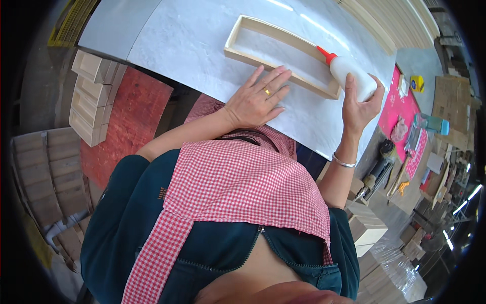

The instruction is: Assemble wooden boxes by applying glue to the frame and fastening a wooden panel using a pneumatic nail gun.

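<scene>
On the pale counter [192, 45], a shallow wooden frame [243, 23] lies with its long axis running from upper left to lower right, its far end reaching toward the right hand. The left hand [255, 99] rests flat, fingers spread, palm down on the counter with the fingertips touching the frame's near long rail at about the middle; it pinches nothing. The right hand [360, 104] is wrapped tight around a white glue bottle [352, 76], held tilted so the red nozzle [326, 54] points up and left onto the frame's right end, touching or just above the wood there. The right hand is thus nearer that end, the left nearer the middle rail. Both forearms come up from below, the left one crossing a red checked apron [243, 182], the right one raised steeply with a bangle [343, 162] at the wrist.
</scene>
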### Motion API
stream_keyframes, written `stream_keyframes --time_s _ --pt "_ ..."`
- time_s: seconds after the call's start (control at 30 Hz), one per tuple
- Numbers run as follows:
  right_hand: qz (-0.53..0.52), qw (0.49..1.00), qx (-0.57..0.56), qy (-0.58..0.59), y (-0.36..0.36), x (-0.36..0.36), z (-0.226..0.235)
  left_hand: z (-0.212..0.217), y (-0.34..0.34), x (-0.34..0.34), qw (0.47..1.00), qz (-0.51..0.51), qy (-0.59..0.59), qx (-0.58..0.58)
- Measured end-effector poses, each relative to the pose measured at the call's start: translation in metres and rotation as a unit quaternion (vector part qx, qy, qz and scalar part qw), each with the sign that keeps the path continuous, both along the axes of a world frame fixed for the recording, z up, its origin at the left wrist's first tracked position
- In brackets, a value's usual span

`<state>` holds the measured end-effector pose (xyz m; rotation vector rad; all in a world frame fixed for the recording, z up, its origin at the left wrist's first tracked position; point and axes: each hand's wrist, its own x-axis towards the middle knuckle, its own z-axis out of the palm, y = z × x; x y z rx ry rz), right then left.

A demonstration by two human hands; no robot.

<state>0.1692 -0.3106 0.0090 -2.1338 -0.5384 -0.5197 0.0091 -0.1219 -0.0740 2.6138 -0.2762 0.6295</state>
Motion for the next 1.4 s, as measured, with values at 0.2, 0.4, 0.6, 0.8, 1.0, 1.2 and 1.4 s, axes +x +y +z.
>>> stream_keyframes --time_s 0.2,0.4,0.6,0.8,1.0,1.2,1.4 --pt "-0.042 0.999 -0.005 0.003 -0.033 0.004 0.000 0.000 -0.002 0.000 1.000 0.009 0.006 0.004" --pt "-0.070 0.997 0.005 -0.013 -0.054 0.009 -0.005 -0.004 -0.003 0.000 1.000 0.017 0.002 0.021" --pt "-0.086 0.996 -0.001 -0.016 -0.062 0.004 -0.004 -0.003 -0.003 -0.002 0.999 0.022 0.002 0.023" --pt "-0.083 0.996 -0.009 0.010 -0.068 -0.015 0.002 -0.002 0.001 -0.003 0.999 0.022 -0.001 0.026" --pt "-0.081 0.996 -0.024 0.033 -0.076 -0.049 0.012 -0.001 0.006 -0.003 1.000 0.019 -0.006 0.021" --pt "-0.077 0.993 -0.006 0.092 -0.062 -0.070 0.021 -0.003 0.011 -0.008 0.999 0.028 -0.016 0.022" --pt "0.080 0.971 0.104 0.202 0.031 -0.094 0.000 -0.008 0.013 -0.006 0.998 0.005 -0.059 0.032"
